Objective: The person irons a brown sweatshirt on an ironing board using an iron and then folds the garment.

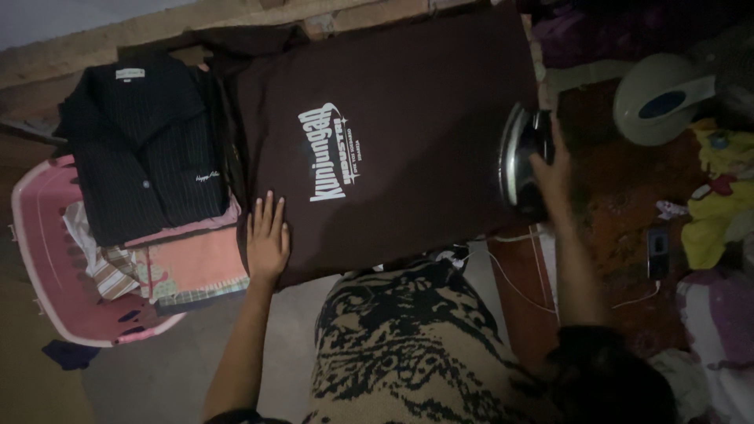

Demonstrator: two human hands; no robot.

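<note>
— Where's the brown shirt (408,118)?
— Spread flat, 12 o'clock of the left hand (268,239), whose open palm presses its hem.
— The right hand (552,169)?
— At 3 o'clock, clamped on the iron (518,153).

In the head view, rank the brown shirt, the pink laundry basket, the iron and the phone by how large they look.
1. Brown shirt, spread flat, by far the largest.
2. Pink laundry basket, though folded clothes hide part of it.
3. Iron, under the right hand.
4. Phone, smallest.
</note>
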